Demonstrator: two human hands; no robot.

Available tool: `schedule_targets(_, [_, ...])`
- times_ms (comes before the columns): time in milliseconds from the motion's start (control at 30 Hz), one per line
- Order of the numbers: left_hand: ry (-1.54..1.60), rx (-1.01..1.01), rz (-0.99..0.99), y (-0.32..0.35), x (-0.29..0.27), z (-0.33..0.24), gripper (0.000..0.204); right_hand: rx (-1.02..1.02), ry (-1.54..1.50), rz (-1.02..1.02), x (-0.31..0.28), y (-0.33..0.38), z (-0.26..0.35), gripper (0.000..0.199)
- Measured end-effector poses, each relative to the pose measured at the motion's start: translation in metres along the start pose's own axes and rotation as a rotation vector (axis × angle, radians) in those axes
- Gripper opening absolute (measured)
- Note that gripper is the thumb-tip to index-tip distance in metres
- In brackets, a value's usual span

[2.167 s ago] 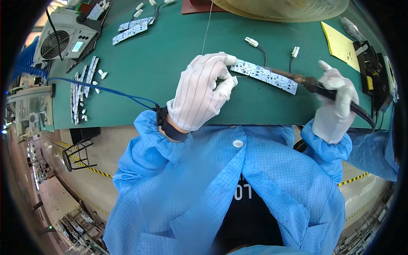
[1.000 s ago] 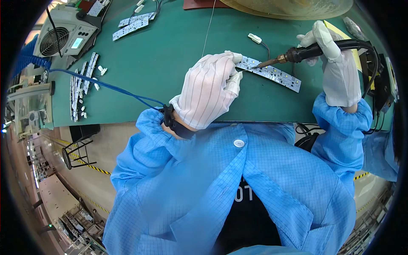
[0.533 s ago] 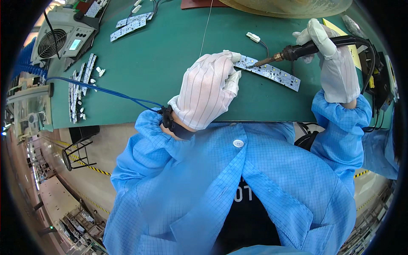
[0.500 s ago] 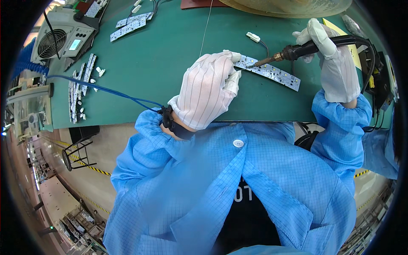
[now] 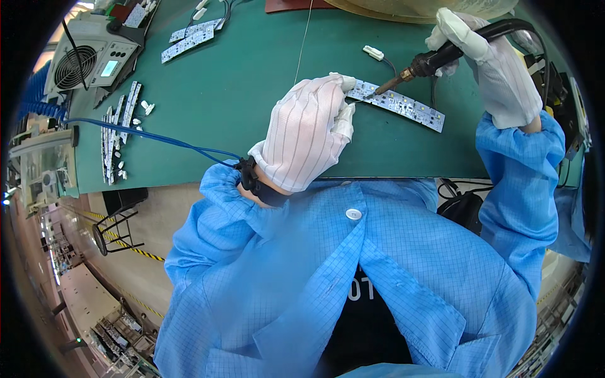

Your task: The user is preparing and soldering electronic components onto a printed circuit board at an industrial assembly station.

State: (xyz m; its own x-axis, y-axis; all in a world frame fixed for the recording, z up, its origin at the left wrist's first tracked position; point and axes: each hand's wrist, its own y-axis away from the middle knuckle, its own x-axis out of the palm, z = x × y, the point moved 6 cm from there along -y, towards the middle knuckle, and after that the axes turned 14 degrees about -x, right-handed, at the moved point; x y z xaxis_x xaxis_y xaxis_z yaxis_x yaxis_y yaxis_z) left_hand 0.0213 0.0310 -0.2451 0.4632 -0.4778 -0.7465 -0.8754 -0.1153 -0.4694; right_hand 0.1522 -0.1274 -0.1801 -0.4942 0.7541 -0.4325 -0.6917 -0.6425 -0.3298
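Observation:
A narrow white LED circuit board (image 5: 409,108) lies slantwise on the green work mat, a white connector (image 5: 373,53) wired to it. My left hand (image 5: 307,132), gloved in striped white, is closed at the board's left end, a fingertip against it. Thin solder wire (image 5: 304,47) runs down from the far side into this hand, and a short end pokes out between finger and thumb. In my gloved right hand (image 5: 498,69) is a black soldering iron (image 5: 435,60), gripped by its handle. Its tip meets the board near the left fingers, close to the solder end.
More LED boards lie at the far left (image 5: 189,45), and a stack of strips (image 5: 120,129) with small white connectors sits left. A grey fan unit (image 5: 88,60) stands behind them. A blue cord (image 5: 157,142) tethers my left wrist. A translucent basin (image 5: 422,9) is at the far edge.
My right hand has moved slightly away and to the right, tilting the iron more steeply. Its tip stays at nearly the same spot on the board. The left hand has barely moved.

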Motion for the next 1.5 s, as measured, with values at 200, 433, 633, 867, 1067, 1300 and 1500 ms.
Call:
schedule_targets(200, [0.041, 0.044, -0.011, -0.002, 0.001, -0.006, 0.015, 0.343, 0.213, -0.013, -0.008, -0.003, 0.007, 0.043])
schedule_targets(433, [0.005, 0.029, -0.019, 0.000, -0.001, -0.004, 0.015, 0.267, 0.169, -0.020, -0.004, -0.012, -0.005, 0.043])
schedule_targets(633, [0.004, 0.086, 0.012, -0.001, 0.001, -0.006, 0.019, 0.264, 0.059, -0.028, -0.006, -0.011, -0.015, 0.044])
schedule_targets(867, [-0.039, 0.124, 0.012, 0.002, 0.006, -0.007, 0.027, 0.150, -0.150, 0.017, -0.009, -0.009, -0.049, 0.049])
schedule_targets(1067, [-0.049, 0.128, -0.016, 0.004, 0.000, -0.010, 0.025, 0.166, -0.132, 0.033, -0.008, -0.011, -0.047, 0.048])
schedule_targets(1300, [-0.064, 0.092, 0.040, 0.003, 0.004, -0.009, 0.026, 0.149, -0.161, 0.060, -0.008, -0.012, -0.046, 0.046])
schedule_targets(1500, [-0.068, 0.126, -0.027, 0.003, 0.002, -0.012, 0.025, 0.141, -0.143, 0.038, -0.010, -0.011, -0.051, 0.045])
